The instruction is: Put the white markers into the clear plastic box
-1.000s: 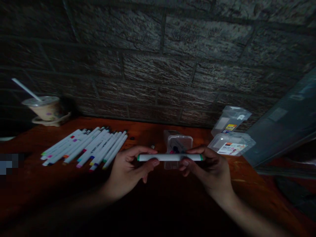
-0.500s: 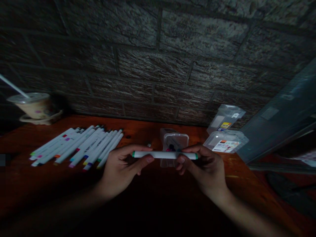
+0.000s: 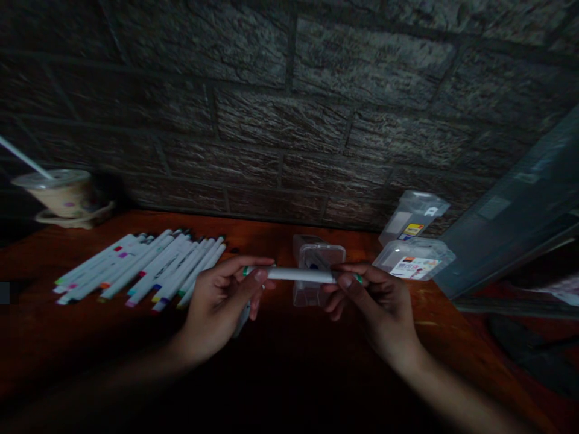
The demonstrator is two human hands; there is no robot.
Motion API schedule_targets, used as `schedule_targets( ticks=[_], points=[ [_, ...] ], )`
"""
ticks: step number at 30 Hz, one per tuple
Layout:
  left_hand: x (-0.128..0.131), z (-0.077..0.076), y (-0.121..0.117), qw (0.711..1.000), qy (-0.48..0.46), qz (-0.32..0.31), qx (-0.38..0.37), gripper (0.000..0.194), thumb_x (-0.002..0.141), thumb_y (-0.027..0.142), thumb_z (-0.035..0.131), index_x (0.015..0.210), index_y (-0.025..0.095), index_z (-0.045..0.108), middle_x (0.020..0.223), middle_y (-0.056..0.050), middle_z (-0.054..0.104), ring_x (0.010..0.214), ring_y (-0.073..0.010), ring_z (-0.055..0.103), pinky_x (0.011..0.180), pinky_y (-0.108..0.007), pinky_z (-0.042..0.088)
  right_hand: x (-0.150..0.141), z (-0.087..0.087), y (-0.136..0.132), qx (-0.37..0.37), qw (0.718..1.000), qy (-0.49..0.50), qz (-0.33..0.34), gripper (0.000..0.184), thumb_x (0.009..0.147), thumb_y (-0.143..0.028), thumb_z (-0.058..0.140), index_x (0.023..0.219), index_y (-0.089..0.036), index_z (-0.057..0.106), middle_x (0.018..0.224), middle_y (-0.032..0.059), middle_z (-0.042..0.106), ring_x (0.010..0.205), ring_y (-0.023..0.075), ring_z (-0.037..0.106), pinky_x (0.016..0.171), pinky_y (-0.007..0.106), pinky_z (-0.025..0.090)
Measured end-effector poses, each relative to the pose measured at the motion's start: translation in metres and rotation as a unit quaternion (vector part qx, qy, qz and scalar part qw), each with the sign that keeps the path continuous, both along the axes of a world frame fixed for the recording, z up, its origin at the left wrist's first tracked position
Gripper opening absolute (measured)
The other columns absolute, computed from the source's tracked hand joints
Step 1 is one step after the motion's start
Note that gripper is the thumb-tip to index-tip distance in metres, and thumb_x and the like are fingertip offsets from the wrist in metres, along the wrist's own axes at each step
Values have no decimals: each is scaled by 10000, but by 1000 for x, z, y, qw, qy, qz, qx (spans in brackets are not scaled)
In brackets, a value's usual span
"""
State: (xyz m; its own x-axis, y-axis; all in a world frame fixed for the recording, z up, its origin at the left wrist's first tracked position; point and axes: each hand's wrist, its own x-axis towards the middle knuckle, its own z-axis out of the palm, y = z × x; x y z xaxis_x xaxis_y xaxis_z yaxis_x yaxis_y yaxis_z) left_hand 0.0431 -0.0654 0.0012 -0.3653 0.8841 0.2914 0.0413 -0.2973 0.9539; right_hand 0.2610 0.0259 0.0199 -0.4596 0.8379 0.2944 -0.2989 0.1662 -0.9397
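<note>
A white marker with green ends is held level between my two hands, in front of a clear plastic case. My left hand pinches its left end between thumb and fingers. At the right end, the thumb and fingers of my right hand close round it, and a bit of green shows past them. The case stands on the table behind the marker, which partly covers it, so its contents are hard to make out. Below my left fingers a pale object shows, too dark to name.
Several white markers with coloured ends lie side by side on the wooden table at left. Behind them is a lidded drink cup with a straw. Clear plastic containers sit at right. A brick wall rises behind.
My fingers have shifted inward along the marker and cover more of its ends. The marker is slightly higher and tilts down a little to the right. The pale object under my left hand has come into view.
</note>
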Motion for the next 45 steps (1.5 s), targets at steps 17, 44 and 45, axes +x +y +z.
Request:
schedule_targets(
  ticks=[17,44,45],
  points=[
    [-1,2,0,984,-169,-58,15,319,940,366,717,1137,125,785,796,-107,783,495,-126,572,419,-222,490,4,1,1,-57,995,47,66,217,968,-354,703,987,-182,833,828,97,837,564,177,738,487,256,600],
    [4,7,0,1000,-22,-17,10,235,920,319,752,1075,142,752,582,2,707,408,-90,571,426,-181,441,-2,0,2,-1,1000,23,-6,153,910,-331,804,907,-180,781,754,67,835,556,173,778,473,211,636],
    [4,7,0,1000,-14,-13,2,235,906,315,760,1062,139,750,566,7,698,399,-91,568,416,-179,429,-2,0,2,5,1000,18,-8,124,894,-296,820,919,-181,780,744,60,834,549,168,777,475,204,637]
  ],
)
